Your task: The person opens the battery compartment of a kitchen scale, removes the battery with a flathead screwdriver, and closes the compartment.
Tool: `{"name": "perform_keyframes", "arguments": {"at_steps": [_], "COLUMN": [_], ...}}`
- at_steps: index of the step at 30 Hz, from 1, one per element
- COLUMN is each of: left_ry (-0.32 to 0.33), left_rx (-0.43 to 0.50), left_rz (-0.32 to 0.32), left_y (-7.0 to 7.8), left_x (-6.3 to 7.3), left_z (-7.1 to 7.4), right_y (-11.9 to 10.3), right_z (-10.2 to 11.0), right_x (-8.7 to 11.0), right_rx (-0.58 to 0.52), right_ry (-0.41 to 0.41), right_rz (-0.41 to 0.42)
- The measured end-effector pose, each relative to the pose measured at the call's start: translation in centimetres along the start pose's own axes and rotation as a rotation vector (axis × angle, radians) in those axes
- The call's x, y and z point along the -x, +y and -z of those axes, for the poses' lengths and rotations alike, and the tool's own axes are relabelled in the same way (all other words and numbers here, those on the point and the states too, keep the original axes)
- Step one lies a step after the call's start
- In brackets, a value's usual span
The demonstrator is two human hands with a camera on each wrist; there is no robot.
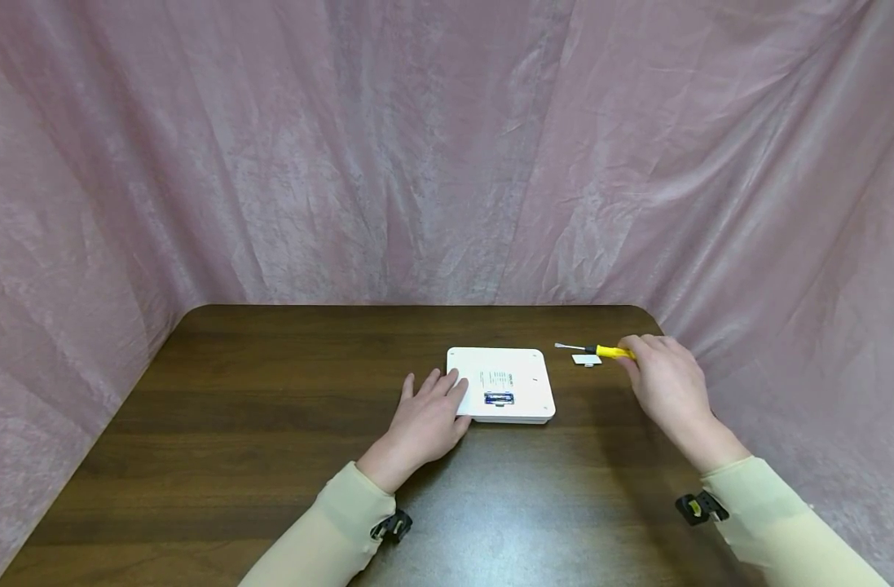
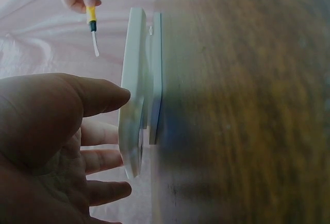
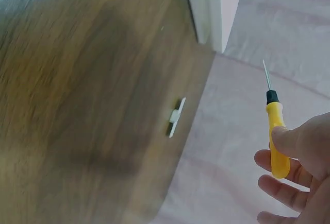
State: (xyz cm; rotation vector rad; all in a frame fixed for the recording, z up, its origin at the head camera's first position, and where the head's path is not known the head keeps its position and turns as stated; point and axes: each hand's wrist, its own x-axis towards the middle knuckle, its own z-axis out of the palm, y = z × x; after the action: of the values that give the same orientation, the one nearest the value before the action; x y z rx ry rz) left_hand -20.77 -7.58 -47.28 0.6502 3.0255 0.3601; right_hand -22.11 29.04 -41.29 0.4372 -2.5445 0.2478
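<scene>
A flat white kitchen scale (image 1: 527, 379) lies upside down on the table, its label facing up. Batteries (image 1: 499, 399) show in its uncovered compartment. My left hand (image 1: 426, 417) rests on the scale's left side with fingers spread; in the left wrist view, the thumb (image 2: 105, 96) is at its near edge. My right hand (image 1: 670, 381) holds a flat-blade screwdriver (image 1: 612, 352) by the yellow handle, the shaft pointing left. In the right wrist view, thumb and fingers pinch that handle (image 3: 279, 147). The small white battery cover (image 3: 176, 117) lies on the table below the screwdriver.
The dark brown wooden table (image 1: 270, 391) has rounded far corners. A pink curtain (image 1: 432, 163) hangs behind it and along both sides. Wrist cameras are strapped over both sleeves.
</scene>
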Motion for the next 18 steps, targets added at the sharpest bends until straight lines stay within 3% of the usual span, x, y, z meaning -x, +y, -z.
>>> {"name": "perform_keyframes", "arguments": {"at_steps": [9,18], "left_ry": [-0.003,0.001], "left_rx": [-0.005,-0.006], "left_rz": [0.002,-0.003], "left_y": [-0.1,-0.1], "left_x": [0.0,0.0], "left_z": [-0.1,0.0], "right_y": [-2.3,-4.2], "right_z": [0.4,0.4], "right_x": [-0.4,-0.5], "right_rx": [-0.033,-0.078], "right_ry": [0.038,0.000], "right_rz": [0.075,0.143]}}
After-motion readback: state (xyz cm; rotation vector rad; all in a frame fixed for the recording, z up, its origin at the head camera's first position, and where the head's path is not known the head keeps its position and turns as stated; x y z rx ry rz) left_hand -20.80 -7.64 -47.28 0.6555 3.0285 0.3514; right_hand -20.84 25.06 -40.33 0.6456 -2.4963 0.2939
